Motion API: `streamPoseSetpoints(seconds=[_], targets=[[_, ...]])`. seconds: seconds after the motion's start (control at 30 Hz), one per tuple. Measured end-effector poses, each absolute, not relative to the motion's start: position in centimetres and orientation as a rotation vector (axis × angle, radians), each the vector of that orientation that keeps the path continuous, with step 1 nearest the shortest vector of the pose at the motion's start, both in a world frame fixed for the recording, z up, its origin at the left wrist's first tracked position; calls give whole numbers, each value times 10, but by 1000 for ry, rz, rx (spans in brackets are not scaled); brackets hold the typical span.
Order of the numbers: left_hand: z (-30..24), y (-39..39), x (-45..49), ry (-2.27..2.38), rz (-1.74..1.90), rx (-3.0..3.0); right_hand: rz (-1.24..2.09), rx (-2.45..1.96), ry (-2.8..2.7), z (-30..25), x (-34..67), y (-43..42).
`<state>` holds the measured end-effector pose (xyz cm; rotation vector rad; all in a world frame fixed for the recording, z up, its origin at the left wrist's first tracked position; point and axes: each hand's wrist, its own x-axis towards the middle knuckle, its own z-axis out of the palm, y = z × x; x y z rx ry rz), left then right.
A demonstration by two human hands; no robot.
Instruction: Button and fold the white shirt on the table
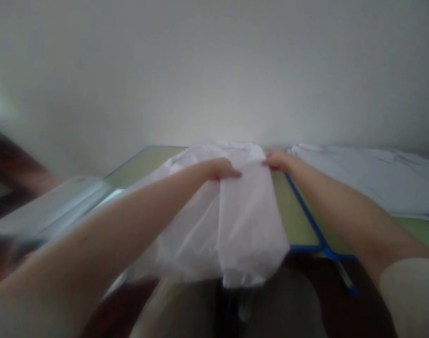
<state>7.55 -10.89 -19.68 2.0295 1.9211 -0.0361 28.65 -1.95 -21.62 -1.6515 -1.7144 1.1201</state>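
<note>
A white garment (249, 211), thin and creased, lies over the green table and hangs past its front edge toward my lap. Its right part is doubled over into a long flap. My left hand (224, 169) is closed on the flap's left edge, thumb and fingers pinching the fabric. At the flap's right edge, near the far end, my right hand (277, 160) pinches the cloth. Whether the garment is a shirt I cannot tell, as the picture is blurred.
Another white garment (369, 180) lies spread on the right-hand green table (415, 227). The left-hand table (299, 225) has a blue rim. A blurred pale object (59, 202) is at the left. Behind the tables rises a plain wall (214, 70).
</note>
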Motion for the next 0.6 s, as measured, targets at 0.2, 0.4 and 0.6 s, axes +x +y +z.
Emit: streamPoseSetpoints(seconds=[0.2, 0.4, 0.6], targets=[[-218, -117, 66, 1924, 47, 1975, 1125, -1590, -1688, -229, 296, -59], [-229, -119, 63, 1955, 133, 1954, 1563, -1396, -1574, -228, 313, -127], [-226, -130, 75, 2072, 72, 2240, 1754, -1290, -1400, -245, 325, -192]])
